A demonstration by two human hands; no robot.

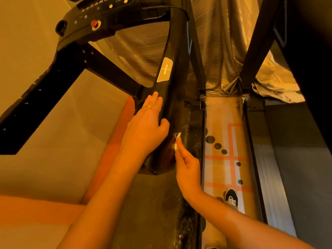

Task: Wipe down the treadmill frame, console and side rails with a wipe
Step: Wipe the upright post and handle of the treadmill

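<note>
Head view looks down the treadmill's black upright, which stands below the console. The person's left hand lies flat along the upright with fingers straight, steadying it. The right hand pinches a small white wipe against the upright's lower face. The two hands are near each other but apart. To my eye the wipe wants opening out for broader contact, then long strokes down toward the dusty side rail. Fingers hide most of the wipe, the console's top is cut off, and the upright's far side is out of sight.
</note>
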